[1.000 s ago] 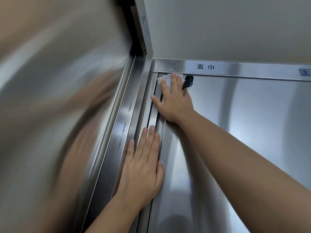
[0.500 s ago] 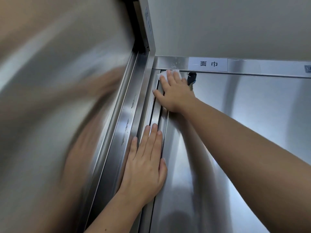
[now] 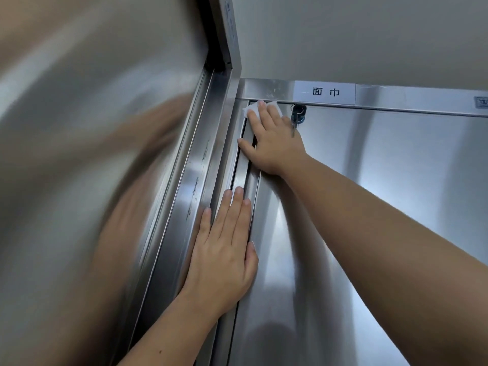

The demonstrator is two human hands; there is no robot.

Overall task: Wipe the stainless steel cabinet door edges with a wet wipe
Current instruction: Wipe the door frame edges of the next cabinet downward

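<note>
The wet wipe (image 3: pixel 249 110) is sitting in the upper middle of the frame, squashed flat against the top left corner of the stainless steel cabinet door (image 3: pixel 383 207), right where the door's vertical edge (image 3: pixel 244 171) is meeting the top one. Only 2 white corners of it are poking out from under the fingers.

The right hand (image 3: pixel 272 143) is doing the pressing: fingers straight and together, palm flat on the steel, thumb sticking out left over the edge strip. So it's not gripping the wipe, just pinning it down. The left hand (image 3: pixel 224 249) is lying lower down, centre frame, also flat with straight fingers. It's resting across the same vertical edge and holding nothing, looks like it's bracing the door.

Just right of the wipe, a key (image 3: pixel 298 112) is hanging in the lock, very close to the knuckles. Above that, a white label (image 3: pixel 324 92) is stuck on the top rail (image 3: pixel 264 88). A taller steel panel (image 3: pixel 105 128) is filling the left side, reflecting the arms as a blur.

Progress-wise I'm guessing early-to-middle. The corner is getting done now, and I can't see any wet streaks telling me which stretches are finished. The long top edge running right and the lower vertical edge are probably both left.
</note>
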